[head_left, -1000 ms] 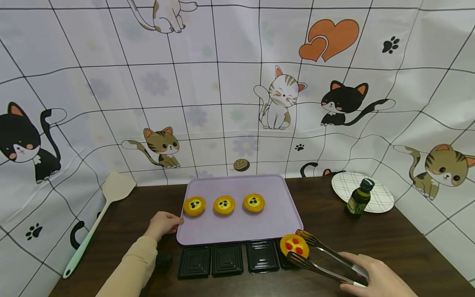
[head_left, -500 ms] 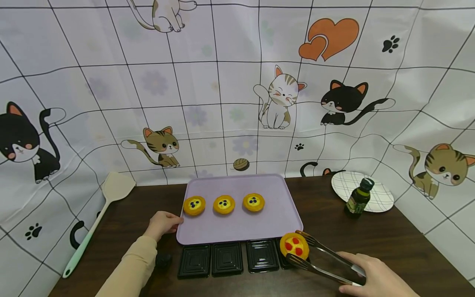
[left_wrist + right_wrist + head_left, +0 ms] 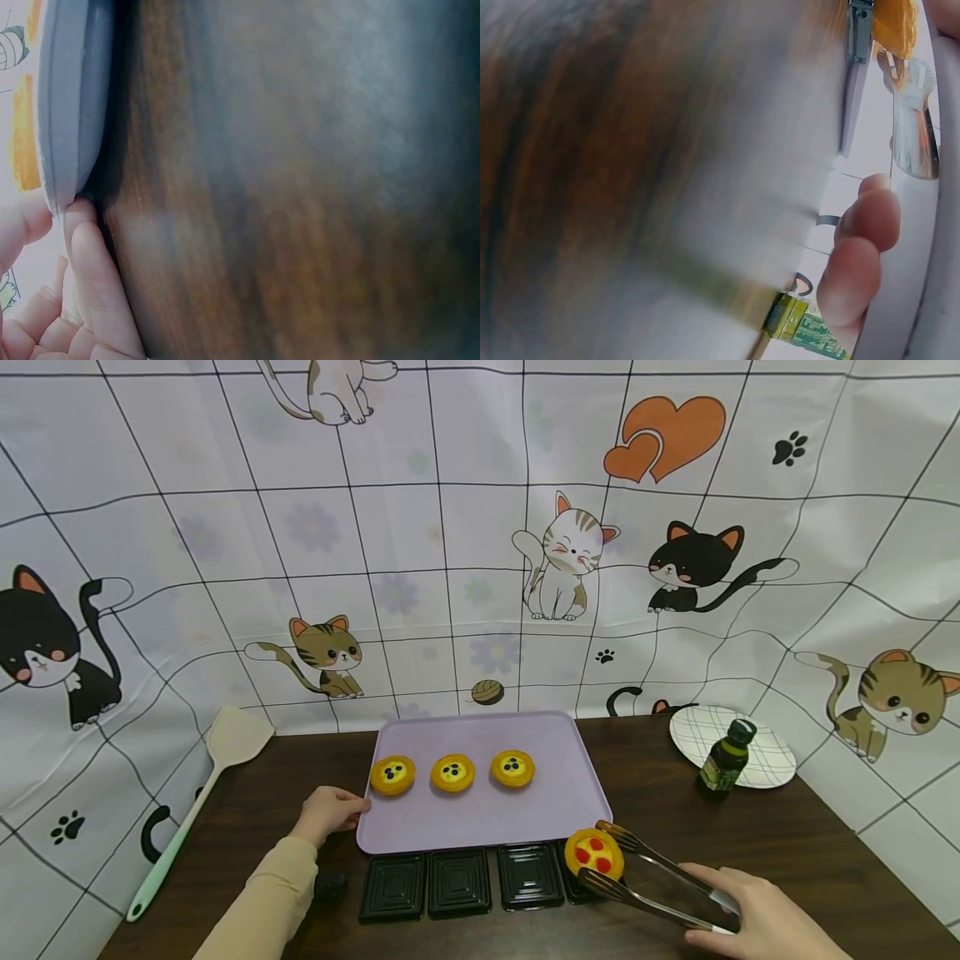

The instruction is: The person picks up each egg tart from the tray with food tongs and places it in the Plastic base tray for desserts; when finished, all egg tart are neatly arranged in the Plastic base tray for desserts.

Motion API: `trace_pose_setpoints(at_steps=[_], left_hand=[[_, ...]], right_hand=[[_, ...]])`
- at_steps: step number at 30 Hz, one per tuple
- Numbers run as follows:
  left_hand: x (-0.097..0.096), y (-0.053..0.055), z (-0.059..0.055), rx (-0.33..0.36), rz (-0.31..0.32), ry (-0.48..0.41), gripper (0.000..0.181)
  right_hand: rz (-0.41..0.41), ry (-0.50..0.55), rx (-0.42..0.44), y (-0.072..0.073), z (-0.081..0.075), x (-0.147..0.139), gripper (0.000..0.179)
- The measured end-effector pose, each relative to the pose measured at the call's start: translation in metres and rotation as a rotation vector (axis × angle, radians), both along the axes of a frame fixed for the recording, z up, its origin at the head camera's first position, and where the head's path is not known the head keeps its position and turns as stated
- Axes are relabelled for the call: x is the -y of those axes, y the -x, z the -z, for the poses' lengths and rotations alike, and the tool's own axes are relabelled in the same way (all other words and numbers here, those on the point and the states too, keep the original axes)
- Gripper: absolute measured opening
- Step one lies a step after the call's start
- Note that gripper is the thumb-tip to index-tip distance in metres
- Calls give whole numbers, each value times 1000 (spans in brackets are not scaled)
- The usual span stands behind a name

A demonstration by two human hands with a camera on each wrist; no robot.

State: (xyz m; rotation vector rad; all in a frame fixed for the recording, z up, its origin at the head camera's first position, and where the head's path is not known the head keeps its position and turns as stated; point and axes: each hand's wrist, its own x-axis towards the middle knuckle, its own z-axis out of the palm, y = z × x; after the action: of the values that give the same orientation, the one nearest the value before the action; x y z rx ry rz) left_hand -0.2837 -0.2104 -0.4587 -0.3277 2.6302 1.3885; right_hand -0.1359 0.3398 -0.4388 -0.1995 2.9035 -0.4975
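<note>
While left grip (image 3: 328, 815) still pinches tray (image 3: 487, 822) edge, right grip (image 3: 768, 914) holds tongs (image 3: 667, 913), red-dotted tart (image 3: 593, 855) barely shifted

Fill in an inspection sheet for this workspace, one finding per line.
Surface: dark wood-grain table.
Job's things: lilac tray bearing three dark-dotted tarts; four black square dishes along its near edge; red-topped tart gripped by metal tongs, in front of the rightmost dish in the head view.
Clutter: spatula at left; dark bottle and white plate at right; a small dark object by the left sleeve, unidentifiable.
Grippers: left hand pinches the tray's left rim; right hand holds the tongs.
Cables: nothing seen.
Surroundings: white gridded wall covering printed with cartoon cats.
</note>
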Motion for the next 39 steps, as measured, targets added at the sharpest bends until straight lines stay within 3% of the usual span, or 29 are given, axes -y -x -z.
trace_pose_setpoints(at_steps=[18,30,34,39], left_hand=[[1,0,-2,8,2,2,29],[2,1,-1,11,5,2,29],[2,2,0,13,3,-5,29],[2,3,1,13,5,-8,29]], right_hand=[[-51,13,-119,-1,-4,0,73],[-88,8,-366,1,-11,1,68],[-109,30,-450,8,-11,4,66],[-152,50,-494,23,-12,10,66]])
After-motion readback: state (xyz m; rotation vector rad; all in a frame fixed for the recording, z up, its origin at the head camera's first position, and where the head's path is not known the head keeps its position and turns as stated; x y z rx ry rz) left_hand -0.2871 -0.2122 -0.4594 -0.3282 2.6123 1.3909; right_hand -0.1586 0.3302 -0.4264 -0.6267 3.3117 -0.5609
